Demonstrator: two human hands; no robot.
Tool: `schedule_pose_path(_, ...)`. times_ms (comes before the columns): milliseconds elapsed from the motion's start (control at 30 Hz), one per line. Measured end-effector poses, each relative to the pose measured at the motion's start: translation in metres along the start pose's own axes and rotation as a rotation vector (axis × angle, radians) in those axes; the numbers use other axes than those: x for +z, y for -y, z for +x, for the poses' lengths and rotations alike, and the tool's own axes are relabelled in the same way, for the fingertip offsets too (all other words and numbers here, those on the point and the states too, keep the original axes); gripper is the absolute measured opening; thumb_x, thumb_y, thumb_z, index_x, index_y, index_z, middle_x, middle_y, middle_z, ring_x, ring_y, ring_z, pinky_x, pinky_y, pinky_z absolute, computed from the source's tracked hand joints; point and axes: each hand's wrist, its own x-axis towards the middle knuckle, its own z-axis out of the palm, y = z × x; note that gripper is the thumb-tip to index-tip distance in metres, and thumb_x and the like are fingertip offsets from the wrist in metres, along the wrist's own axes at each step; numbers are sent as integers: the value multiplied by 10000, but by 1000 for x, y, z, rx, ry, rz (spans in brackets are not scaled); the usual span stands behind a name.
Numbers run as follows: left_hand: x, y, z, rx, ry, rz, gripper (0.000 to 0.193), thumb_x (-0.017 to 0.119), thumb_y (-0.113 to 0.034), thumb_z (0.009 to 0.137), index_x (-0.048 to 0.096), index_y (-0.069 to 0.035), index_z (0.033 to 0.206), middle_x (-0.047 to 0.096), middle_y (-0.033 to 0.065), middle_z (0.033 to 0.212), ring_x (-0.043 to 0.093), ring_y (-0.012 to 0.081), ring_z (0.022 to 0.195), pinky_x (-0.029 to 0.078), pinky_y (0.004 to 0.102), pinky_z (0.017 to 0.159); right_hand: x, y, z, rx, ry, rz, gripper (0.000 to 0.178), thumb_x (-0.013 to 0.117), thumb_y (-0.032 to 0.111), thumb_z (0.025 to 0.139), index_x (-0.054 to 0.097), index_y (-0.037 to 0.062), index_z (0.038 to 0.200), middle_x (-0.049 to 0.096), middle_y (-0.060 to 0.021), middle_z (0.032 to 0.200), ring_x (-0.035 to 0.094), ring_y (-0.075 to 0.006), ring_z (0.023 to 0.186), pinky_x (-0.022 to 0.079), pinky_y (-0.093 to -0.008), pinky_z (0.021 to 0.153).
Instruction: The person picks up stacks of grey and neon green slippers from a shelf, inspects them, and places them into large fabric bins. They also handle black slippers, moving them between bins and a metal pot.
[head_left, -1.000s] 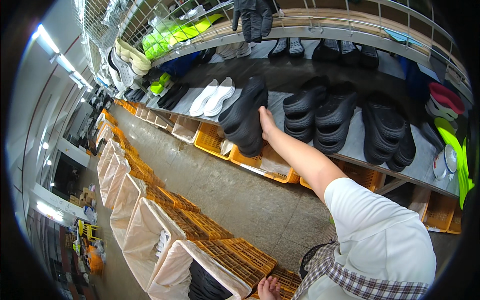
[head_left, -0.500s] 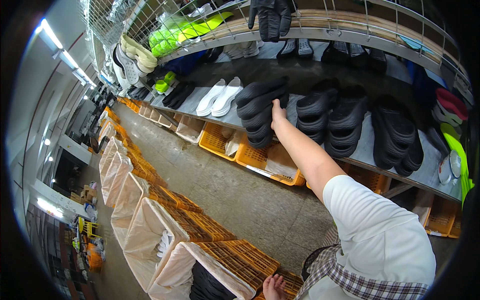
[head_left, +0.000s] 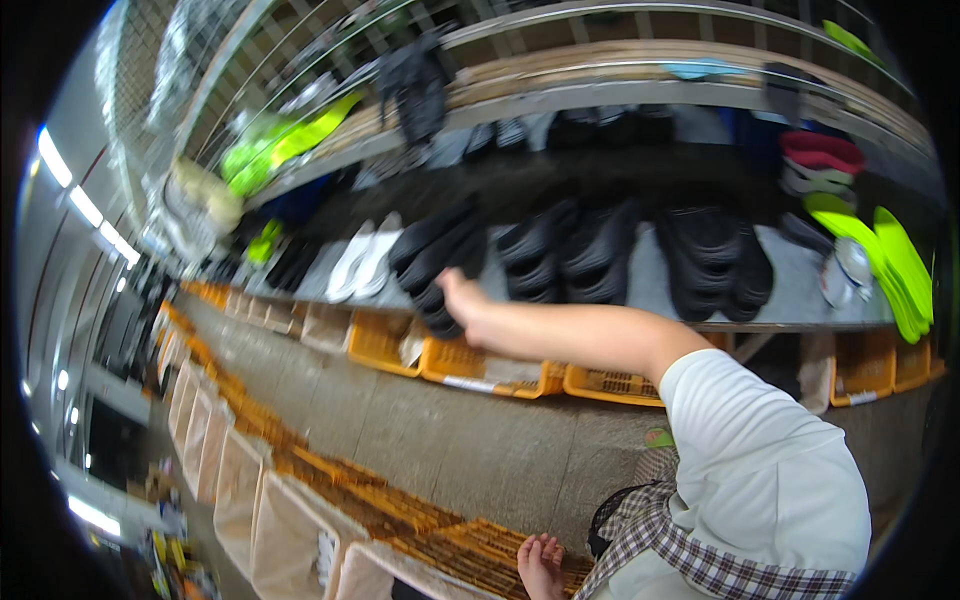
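My right hand reaches across to the bench and touches the near right side of a stack of black moulded foam shoe pieces. Motion blur smears its fingers, and the stack partly hides them. Low in front of my body, beside the orange baskets, my left hand is empty, with loosely curled fingers apart. A pair of white shoe soles lies left of the touched stack. To its right stand more black stacks.
A wire rack with a dark glove hangs above the bench. Orange baskets line the floor beneath it. A row of cloth-lined baskets runs along my left. Neon-yellow soles lie at the bench's right end.
The view has swung right, so the bench things appear farther left. My right hand sits lower along the black stack. My left hand stays low and empty.
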Motion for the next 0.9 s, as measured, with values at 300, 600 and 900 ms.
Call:
schedule_pose_path(300,78,-5,81,0,226,201,240,607,-139,883,554,-80,1110,630,67,991,610,189,882,478,278,665,-196,147,-119,-58,596,-655,186,612,240,879,659,60,897,675,-22,746,632,-85,624,489,-198,540)
schedule_pose_path(600,158,39,89,-88,130,213,271,583,-182,895,539,-73,1140,620,81,1042,611,206,951,495,298,766,-481,248,160,-210,-225,-110,372,539,365,897,541,92,1150,617,-127,1009,600,-212,793,496,-278,625)
schedule_pose_path(900,178,57,71,-95,-96,208,211,561,-153,907,554,-62,1097,626,60,934,606,170,822,502,279,686,-550,293,276,-187,-307,246,432,526,370,901,493,67,1207,552,-187,1074,571,-232,813,504,-252,620)
